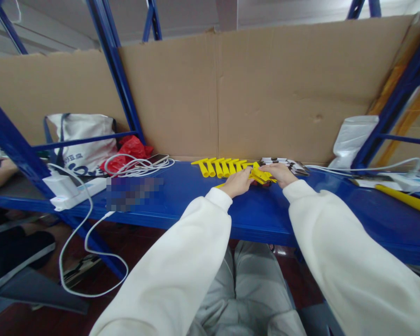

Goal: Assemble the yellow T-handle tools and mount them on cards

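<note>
My left hand (237,183) and my right hand (280,174) meet over the blue table, fingers closed around angular yellow plastic pieces (261,175). How many pieces lie between my fingers is hard to make out. A yellow edge also shows beneath my left hand. Just beyond it stands a row of several yellow pieces (218,168), each with a round tube end facing me and a flat arm slanting up. Behind my right hand lies a black-and-white patterned packet (290,164), partly covered by the hand.
On the left are a power strip (77,193), a coiled white cable (140,165), a red plastic bag (135,147) and a cloth bag (86,144). A white pouch (353,140) and yellow tube (406,199) are right. Cardboard (266,93) walls the back. Another person's hand (2,172) shows far left.
</note>
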Demonstrator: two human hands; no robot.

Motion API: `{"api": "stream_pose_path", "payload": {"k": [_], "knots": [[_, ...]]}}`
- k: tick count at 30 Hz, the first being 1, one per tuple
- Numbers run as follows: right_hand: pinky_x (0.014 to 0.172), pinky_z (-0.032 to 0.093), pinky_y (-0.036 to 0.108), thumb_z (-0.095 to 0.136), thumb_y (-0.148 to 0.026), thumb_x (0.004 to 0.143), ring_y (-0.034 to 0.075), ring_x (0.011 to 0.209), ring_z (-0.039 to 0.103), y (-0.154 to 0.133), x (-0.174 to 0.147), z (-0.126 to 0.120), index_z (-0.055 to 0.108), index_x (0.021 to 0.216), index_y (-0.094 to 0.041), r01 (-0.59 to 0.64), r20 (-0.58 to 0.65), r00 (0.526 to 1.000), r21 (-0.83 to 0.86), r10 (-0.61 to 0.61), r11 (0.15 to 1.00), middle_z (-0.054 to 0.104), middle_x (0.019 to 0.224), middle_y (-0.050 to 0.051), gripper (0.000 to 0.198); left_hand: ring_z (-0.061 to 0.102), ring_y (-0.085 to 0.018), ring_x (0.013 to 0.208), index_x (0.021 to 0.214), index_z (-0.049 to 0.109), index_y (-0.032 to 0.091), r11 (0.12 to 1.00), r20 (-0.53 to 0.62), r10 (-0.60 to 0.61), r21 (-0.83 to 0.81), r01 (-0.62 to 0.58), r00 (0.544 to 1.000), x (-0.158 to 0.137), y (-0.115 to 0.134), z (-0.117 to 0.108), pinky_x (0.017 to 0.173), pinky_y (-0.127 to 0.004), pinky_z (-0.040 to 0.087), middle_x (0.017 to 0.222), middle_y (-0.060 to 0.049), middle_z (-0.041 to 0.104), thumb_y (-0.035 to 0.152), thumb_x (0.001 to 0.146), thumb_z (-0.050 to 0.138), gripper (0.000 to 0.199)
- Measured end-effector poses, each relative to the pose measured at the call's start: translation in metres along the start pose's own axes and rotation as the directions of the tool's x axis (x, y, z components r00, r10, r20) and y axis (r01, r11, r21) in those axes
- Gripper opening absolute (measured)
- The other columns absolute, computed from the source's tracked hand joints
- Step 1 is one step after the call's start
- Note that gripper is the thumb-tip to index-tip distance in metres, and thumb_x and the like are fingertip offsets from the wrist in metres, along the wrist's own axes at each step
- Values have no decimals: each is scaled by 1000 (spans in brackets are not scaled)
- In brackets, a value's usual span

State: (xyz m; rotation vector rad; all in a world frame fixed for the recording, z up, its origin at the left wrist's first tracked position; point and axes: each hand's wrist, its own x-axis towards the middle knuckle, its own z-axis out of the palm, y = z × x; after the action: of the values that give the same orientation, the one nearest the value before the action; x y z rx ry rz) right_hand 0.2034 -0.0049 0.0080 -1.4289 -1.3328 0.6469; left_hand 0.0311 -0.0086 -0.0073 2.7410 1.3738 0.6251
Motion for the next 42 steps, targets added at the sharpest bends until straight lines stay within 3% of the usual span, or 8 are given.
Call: {"api": "stream_pose_path", "payload": {"k": [5,15,21,30,32,35,38,42], "knots": [[65,55,24,84,-20,68,17,69,69,-2,-2,3,68,60,-17,-101,12,995,90,101,991,73,68,4,18,63,-27,129,140,46,18,1000,-5,10,5,-10,1000,0,1,1,103,-39,51,145,-16,61,26,103,46,37],[58,54,24,89,-34,65,15,59,63,2,1,4,62,54,-20,-87,33,996,60,85,994,64,54,0,33,64,-27,128,134,50,19,999,-2,25,21,-25,1000,-2,3,-3,103,-40,52,139,-15,64,25,103,45,32],[58,49,23,87,-23,66,10,54,54,0,-1,5,57,55,-18,-77,-14,997,21,77,997,59,54,-3,32,62,-25,127,139,52,23,997,-35,77,24,-76,996,-1,0,-1,104,-37,51,139,-11,64,23,103,45,37],[77,54,31,68,-23,80,18,78,64,5,11,-11,64,73,-18,-7,-86,996,-150,-6,989,68,73,3,9,66,-26,116,126,63,22,993,-43,81,92,-77,996,0,0,-1,98,-37,52,129,-11,66,26,104,43,30],[88,53,35,65,-21,80,23,95,66,10,15,-24,70,76,-18,22,-127,989,-375,-75,927,72,86,7,7,66,-26,115,126,62,21,992,-39,84,96,-80,996,0,-1,-1,98,-37,52,128,-12,66,26,104,43,30],[101,47,50,67,-19,78,35,121,58,18,15,-43,77,79,-20,-25,-134,985,-721,-105,692,73,108,13,10,66,-26,114,125,62,20,992,-29,79,96,-76,996,-1,-2,-1,97,-37,52,127,-12,66,26,104,43,29],[105,42,58,70,-19,78,39,129,52,26,13,-52,81,85,-21,-67,-89,996,-839,-15,540,72,115,16,13,66,-26,114,125,61,20,994,-30,75,83,-73,997,0,-4,-1,96,-37,52,126,-12,67,26,104,43,28],[106,41,57,65,-21,83,37,132,50,33,14,-53,82,95,-21,-72,-59,997,-880,41,469,68,122,17,20,65,-25,115,122,61,20,995,-31,71,67,-69,997,1,-6,1,97,-36,52,126,-12,67,25,103,45,25]]}}
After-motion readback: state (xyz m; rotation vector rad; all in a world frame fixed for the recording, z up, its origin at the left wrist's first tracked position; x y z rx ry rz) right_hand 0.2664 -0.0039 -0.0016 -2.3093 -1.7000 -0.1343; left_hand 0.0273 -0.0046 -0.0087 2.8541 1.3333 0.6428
